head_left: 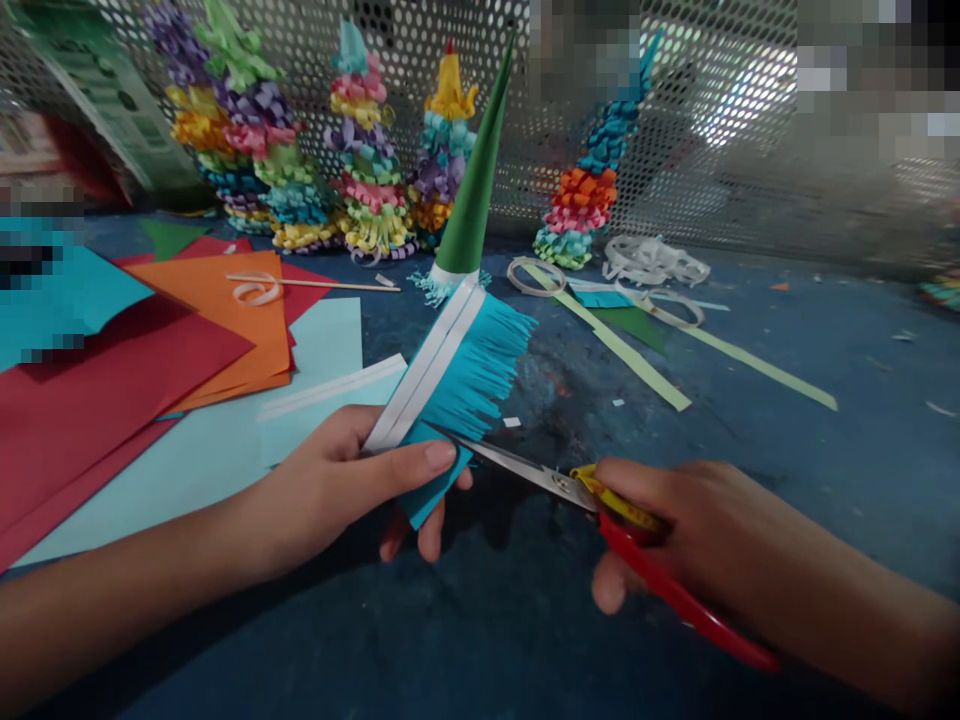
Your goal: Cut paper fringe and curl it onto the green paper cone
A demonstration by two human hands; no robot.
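1. Your left hand (330, 490): clenched, grasping a teal fringed paper strip (465, 380) from below, thumb across its lower end.
2. Green paper cone (472, 190): held clear of the surface, tilted, tip up, its base just above the fringe. A white paper strip (427, 360) runs along the fringe. You may find the cone and strip joined; the view does not settle it.
3. Your right hand (697, 530): grasping red-and-yellow-handled scissors (525, 470), blade tips at the teal paper.
4. Tabletop (840, 340): dark blue, mottled, with small paper scraps.
5. On your left: overlapping red, orange and pale blue paper sheets (210, 320).
6. On your right: pale green paper strips (622, 340) and white paper curls (652, 262).
7. Behind: multicoloured paper-curl towers (367, 170) before a perforated metal sheet (720, 100).
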